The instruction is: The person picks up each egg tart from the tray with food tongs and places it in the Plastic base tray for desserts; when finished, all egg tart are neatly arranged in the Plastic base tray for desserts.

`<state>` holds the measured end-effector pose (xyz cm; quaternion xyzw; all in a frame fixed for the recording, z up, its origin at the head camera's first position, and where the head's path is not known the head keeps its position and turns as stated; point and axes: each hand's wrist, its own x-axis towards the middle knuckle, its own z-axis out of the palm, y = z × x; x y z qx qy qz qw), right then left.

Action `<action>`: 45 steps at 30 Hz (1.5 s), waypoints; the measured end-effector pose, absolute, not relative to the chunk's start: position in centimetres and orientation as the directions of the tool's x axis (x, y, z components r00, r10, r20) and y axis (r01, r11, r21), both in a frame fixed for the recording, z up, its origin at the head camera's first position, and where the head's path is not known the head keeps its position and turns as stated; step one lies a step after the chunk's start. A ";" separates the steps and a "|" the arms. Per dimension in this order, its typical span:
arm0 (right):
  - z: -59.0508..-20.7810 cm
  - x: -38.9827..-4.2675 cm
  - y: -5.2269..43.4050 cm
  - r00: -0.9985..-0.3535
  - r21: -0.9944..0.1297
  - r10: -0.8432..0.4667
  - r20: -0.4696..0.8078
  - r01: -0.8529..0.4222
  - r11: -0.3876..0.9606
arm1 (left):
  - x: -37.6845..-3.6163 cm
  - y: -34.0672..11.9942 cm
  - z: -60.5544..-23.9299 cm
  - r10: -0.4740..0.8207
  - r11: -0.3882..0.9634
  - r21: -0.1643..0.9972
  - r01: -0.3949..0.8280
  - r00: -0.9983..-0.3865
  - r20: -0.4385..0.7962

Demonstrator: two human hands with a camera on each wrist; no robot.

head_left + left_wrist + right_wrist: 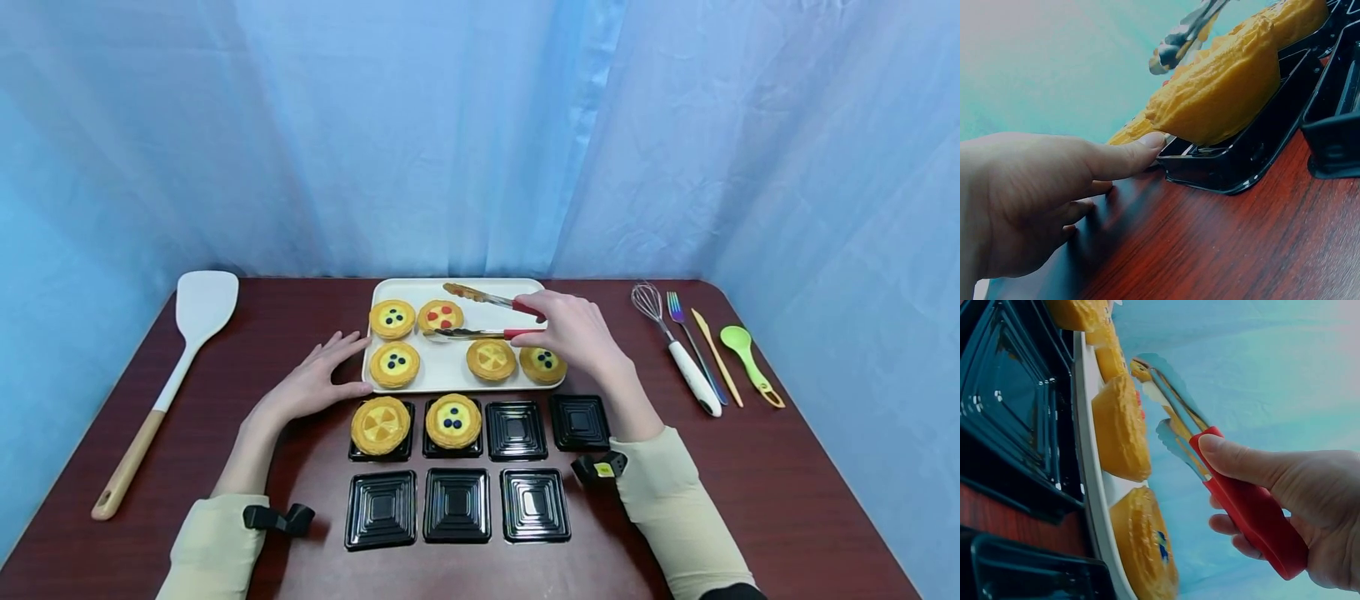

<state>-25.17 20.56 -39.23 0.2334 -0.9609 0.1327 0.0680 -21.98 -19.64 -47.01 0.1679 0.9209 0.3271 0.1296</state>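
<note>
My right hand (570,332) grips red-handled metal tongs (480,315) over a white tray (450,379); the tongs' tips are spread beside a tart with red dots (440,316). In the right wrist view the hand (1285,494) wraps the red handle (1250,506). The tray holds several yellow tarts, among them a blue-dotted one (392,317). My left hand (315,385) lies flat on the table with straight fingers, touching the tray's left edge. Two tarts (380,424) (453,420) sit in black plastic cups; in the left wrist view my thumb (1129,156) reaches the nearest cup (1235,162).
Empty black cups (516,430) (381,509) stand in two rows at the table's front. A white spatula (176,367) lies far left. A whisk (675,346), fork (686,333), yellow knife (716,357) and green spoon (750,354) lie at right. Blue curtain behind.
</note>
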 end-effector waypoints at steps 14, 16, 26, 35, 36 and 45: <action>-40.0 -25.4 19.9 -0.888 -0.179 -0.425 0.177 -0.454 0.873 | -21.7 -19.8 -46.8 0.385 0.731 0.648 0.216 -0.914 -0.130; -40.1 -25.4 19.8 -0.886 -0.174 -0.428 0.181 -0.457 0.872 | -21.7 -19.8 -46.8 0.384 0.730 0.648 0.216 -0.914 -0.128; -40.3 -25.4 19.8 -0.883 -0.149 -0.431 0.185 -0.459 0.876 | -21.8 -19.8 -46.9 0.390 0.729 0.647 0.222 -0.912 -0.126; -40.3 -25.3 19.9 -0.876 -0.145 -0.436 0.208 -0.468 0.872 | -21.8 -19.8 -46.9 0.389 0.730 0.647 0.220 -0.912 -0.129; -40.3 -25.3 19.9 -0.875 -0.142 -0.436 0.210 -0.468 0.872 | -21.8 -19.8 -46.9 0.389 0.731 0.646 0.219 -0.912 -0.130; -40.4 -25.3 19.9 -0.877 -0.129 -0.432 0.210 -0.463 0.877 | -21.7 -19.7 -46.9 0.391 0.728 0.649 0.221 -0.912 -0.128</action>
